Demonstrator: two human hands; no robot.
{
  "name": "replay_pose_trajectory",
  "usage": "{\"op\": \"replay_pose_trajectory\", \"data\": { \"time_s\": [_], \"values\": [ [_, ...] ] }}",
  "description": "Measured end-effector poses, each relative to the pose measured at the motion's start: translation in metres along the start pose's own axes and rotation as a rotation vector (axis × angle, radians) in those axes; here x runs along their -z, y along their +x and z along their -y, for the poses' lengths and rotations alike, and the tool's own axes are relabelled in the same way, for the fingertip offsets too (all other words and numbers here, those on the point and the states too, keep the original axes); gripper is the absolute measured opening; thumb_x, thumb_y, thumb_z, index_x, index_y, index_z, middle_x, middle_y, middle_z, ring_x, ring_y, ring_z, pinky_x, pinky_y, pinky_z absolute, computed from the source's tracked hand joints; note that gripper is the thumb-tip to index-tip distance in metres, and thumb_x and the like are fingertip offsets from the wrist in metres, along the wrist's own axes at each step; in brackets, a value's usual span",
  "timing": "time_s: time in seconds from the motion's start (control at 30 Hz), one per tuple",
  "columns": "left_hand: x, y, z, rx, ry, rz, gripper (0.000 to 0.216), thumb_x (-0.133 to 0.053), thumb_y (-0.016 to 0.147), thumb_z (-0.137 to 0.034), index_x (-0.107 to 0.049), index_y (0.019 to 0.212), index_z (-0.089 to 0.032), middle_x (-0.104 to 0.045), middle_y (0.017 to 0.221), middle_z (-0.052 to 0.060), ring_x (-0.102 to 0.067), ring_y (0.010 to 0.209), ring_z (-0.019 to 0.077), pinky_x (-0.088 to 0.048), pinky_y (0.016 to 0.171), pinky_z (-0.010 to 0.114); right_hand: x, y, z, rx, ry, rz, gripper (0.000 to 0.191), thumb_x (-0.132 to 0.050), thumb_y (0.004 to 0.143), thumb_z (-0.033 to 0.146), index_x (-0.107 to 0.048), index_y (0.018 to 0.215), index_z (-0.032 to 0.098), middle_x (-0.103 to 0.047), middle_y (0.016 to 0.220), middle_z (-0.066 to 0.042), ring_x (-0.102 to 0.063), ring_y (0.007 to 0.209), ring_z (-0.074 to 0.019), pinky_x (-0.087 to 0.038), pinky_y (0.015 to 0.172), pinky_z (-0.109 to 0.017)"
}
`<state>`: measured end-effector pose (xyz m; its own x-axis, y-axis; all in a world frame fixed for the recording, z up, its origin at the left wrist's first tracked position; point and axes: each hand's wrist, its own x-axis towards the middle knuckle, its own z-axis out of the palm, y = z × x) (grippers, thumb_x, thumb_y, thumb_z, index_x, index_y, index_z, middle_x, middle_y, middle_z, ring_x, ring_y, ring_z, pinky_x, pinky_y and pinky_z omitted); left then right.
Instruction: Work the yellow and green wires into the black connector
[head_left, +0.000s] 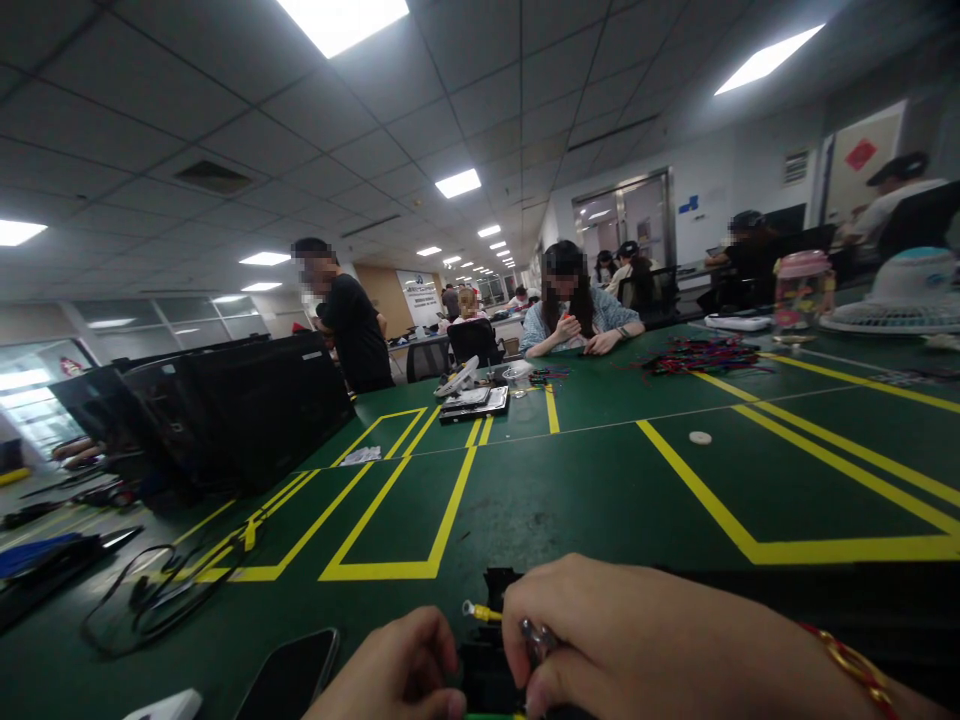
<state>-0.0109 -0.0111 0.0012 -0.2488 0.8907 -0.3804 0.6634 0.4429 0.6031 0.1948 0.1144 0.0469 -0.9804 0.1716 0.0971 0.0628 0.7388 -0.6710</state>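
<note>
My hands sit together at the bottom edge of the head view. My right hand (607, 630), with a red and gold bracelet on the wrist, pinches a small shiny metal part (537, 640) between its fingers. My left hand (397, 670) is curled beside it, and its fingertips hide whatever they touch. Between them a yellow cable connector (480, 611) with a metal tip points left. A black plastic housing (487, 640) lies under my hands, mostly hidden. A black smartphone (289, 675) lies on the green bench to the left of my left hand.
The green bench (540, 500) carries yellow tape lines. A coiled black cable (150, 600) lies to the left, and tangled coloured wires (701, 355) lie farther off. Black cases (225, 410) stand at the left edge. A seated co-worker (577, 310) works across the bench.
</note>
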Motion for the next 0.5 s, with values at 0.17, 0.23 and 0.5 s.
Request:
{"op": "replay_pose_trajectory", "data": {
  "time_s": [0.17, 0.23, 0.5],
  "values": [
    [-0.0014, 0.002, 0.0061, -0.005, -0.039, 0.011, 0.014, -0.058, 0.071, -0.02, -0.052, 0.083, -0.018, -0.061, 0.072, -0.003, -0.056, 0.068, 0.0139, -0.038, 0.059, 0.023, -0.0006, -0.0011, -0.0018, -0.007, -0.015, 0.0, 0.025, -0.078, 0.078, 0.003, -0.06, 0.082, 0.02, -0.059, 0.081, 0.007, -0.056, 0.08, -0.0143, -0.033, 0.057, -0.017],
    [-0.002, 0.0032, 0.0077, -0.008, -0.058, 0.007, 0.014, -0.057, 0.071, -0.02, -0.051, 0.084, -0.019, -0.061, 0.072, -0.002, -0.057, 0.068, 0.0152, -0.039, 0.058, 0.024, -0.0004, -0.0008, -0.0012, -0.014, -0.008, 0.013, 0.024, -0.078, 0.079, 0.005, -0.061, 0.082, 0.021, -0.059, 0.081, 0.007, -0.056, 0.08, -0.0145, -0.033, 0.057, -0.017],
    [-0.0028, 0.0018, 0.0037, 0.007, -0.029, -0.002, 0.013, -0.056, 0.069, -0.018, -0.053, 0.082, -0.019, -0.06, 0.074, -0.002, -0.056, 0.07, 0.015, -0.039, 0.059, 0.024, -0.0019, 0.0, -0.002, -0.027, -0.009, 0.018, 0.023, -0.077, 0.079, 0.006, -0.06, 0.082, 0.021, -0.059, 0.081, 0.007, -0.056, 0.078, -0.0136, -0.032, 0.054, -0.017]
  ]
}}
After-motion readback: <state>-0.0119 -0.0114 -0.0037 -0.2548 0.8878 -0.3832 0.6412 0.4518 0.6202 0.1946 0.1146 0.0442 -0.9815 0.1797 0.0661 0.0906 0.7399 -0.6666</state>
